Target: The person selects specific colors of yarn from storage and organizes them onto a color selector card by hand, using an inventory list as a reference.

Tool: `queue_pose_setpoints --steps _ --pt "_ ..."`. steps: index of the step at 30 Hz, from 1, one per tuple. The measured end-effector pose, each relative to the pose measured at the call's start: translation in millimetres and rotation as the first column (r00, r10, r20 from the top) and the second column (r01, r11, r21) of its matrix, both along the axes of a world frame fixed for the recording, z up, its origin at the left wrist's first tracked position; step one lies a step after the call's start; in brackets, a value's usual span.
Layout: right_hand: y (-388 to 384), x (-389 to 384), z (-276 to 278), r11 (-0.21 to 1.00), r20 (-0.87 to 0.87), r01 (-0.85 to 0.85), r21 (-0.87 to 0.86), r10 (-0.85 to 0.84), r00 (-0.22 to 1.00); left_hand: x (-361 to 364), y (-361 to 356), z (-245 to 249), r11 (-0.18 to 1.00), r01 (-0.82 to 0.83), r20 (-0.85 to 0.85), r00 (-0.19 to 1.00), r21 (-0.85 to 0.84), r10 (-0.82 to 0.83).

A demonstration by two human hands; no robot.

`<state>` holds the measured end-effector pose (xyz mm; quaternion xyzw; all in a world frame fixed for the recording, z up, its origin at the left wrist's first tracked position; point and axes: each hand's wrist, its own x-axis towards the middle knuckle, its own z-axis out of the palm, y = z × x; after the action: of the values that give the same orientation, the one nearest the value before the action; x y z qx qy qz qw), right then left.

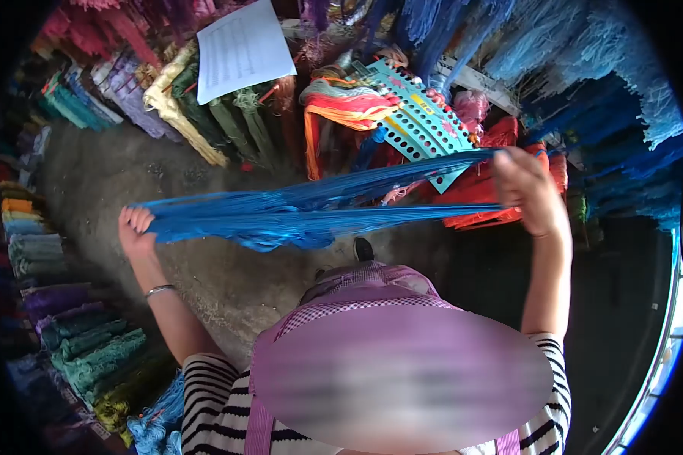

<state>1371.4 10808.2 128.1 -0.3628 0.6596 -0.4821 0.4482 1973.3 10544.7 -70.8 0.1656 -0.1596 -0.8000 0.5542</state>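
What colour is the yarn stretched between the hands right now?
Bright blue; the yarn spans from left hand to right hand, clearest in the head view.

Grey concrete floor [228, 280]; yarn bundles [91, 356] perhaps lining walls.

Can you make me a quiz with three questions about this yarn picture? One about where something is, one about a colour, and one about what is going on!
1. Where is the white paper sheet?
A inside a box
B under a chair
C on top of the piled yarn bundles

2. What colour is the yarn skein being held?
A red
B blue
C yellow

3. How is the yarn skein held?
A stretched between the left hand and right hand
B rolled into a ball
C knotted round a pole

Answers: 1 C, the sheet lies on the bundles at the top. 2 B, its strands are bright blue. 3 A, each hand grips one end.
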Motion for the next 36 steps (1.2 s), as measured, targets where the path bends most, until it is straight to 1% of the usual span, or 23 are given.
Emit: queue_pose_setpoints --steps 6,7,8,10,11,13,15,16,17,18,20,22,24,26,28,29,30,31,32,33,34,35,36 --pt "65 -124 65 0.858 -0.456 0.449 -0.25 -0.514 0.727 108 -25 -73 0.853 -0.499 0.478 0.793 0.154 0.378" --pt "78 -148 78 0.806 -0.675 0.509 -0.303 -0.558 0.482 116 -28 -82 0.822 -0.56 0.57 0.71 0.101 0.413" --pt "94 -190 76 0.787 -0.817 0.247 -0.565 -0.575 -0.04 117 -25 -86 0.828 -0.551 0.56 0.721 0.105 0.408" --pt "127 -225 104 0.69 -0.806 0.451 -0.566 -0.35 -0.477 121 -20 -84 0.627 -0.771 0.765 0.338 -0.108 0.548" --pt "131 -214 113 0.658 -0.826 0.509 -0.555 -0.361 -0.433 128 -21 -84 0.63 -0.77 0.754 0.355 -0.099 0.552" --pt "120 -171 125 0.737 -0.844 0.429 -0.522 -0.372 -0.387 139 -31 -84 0.919 -0.39 0.339 0.874 0.062 0.348" --pt "79 -89 118 0.897 -0.907 0.242 -0.37 -0.406 0.115 -4 23 4 0.983 -0.128 0.074 0.988 -0.128 0.138" --pt "59 -24 120 0.92 -0.911 0.378 -0.106 -0.243 0.334 -41 33 9 0.995 -0.076 0.015 0.997 -0.071 0.077" --pt "47 13 109 0.959 -0.873 0.282 0.027 -0.115 0.474 -60 33 -18 0.999 -0.042 -0.013 0.999 -0.001 0.042" --pt "42 43 95 0.996 -0.833 0.073 0.054 0.005 0.553 -75 30 -50 0.964 0.2 -0.012 0.979 -0.174 -0.205" --pt "22 81 62 0.908 -0.882 -0.419 -0.008 0.191 0.431 -178 75 7 0.905 0.33 0.004 0.94 -0.267 -0.341" --pt "-6 109 31 0.803 -0.863 -0.587 0.103 0.366 0.348 -256 113 61 0.761 0.489 0.069 0.856 -0.427 -0.512" --pt "-22 127 -1 0.821 -0.926 -0.558 0.12 0.295 0.235 -307 133 72 0.5 0.68 0.135 0.654 -0.536 -0.744" --pt "-19 123 11 0.856 -0.862 -0.482 0.189 0.379 0.336 -313 146 87 0.249 0.834 0.576 0.527 -0.493 -0.624" --pt "-5 92 6 0.782 -0.802 -0.609 0.137 0.448 0.395 -335 166 88 0.551 0.594 0.5 0.801 -0.586 -0.331" --pt "1 86 10 0.782 -0.694 -0.603 0.16 0.523 0.494 -340 169 86 0.626 0.489 0.474 0.856 -0.608 -0.209" --pt "4 87 1 0.779 -0.689 -0.604 0.167 0.531 0.494 -339 162 82 0.511 0.714 0.503 0.7 -0.478 -0.508" --pt "9 88 -15 0.839 -0.361 -0.515 -0.175 0.432 0.827 -339 160 79 0.321 0.88 0.474 0.462 -0.35 -0.75" --pt "13 89 -20 0.916 0.105 -0.246 -0.316 0.291 0.951 -347 168 78 0.354 0.854 0.501 0.513 -0.382 -0.697" --pt "17 90 -26 0.917 0.543 0.098 -0.387 0.14 0.828 -349 169 76 0.391 0.832 0.434 0.543 -0.393 -0.719" --pt "21 82 -17 0.898 0.69 0.306 -0.315 -0.005 0.723 -352 167 74 0.428 0.808 0.366 0.572 -0.405 -0.734" --pt "26 58 -6 0.861 0.759 0.415 -0.293 -0.054 0.649 -350 163 94 0.633 0.672 0.364 0.74 -0.383 -0.566" --pt "36 34 12 0.801 0.443 0.483 -0.355 -0.311 0.841 -345 148 92 0.724 0.552 0.266 0.834 -0.413 -0.484"
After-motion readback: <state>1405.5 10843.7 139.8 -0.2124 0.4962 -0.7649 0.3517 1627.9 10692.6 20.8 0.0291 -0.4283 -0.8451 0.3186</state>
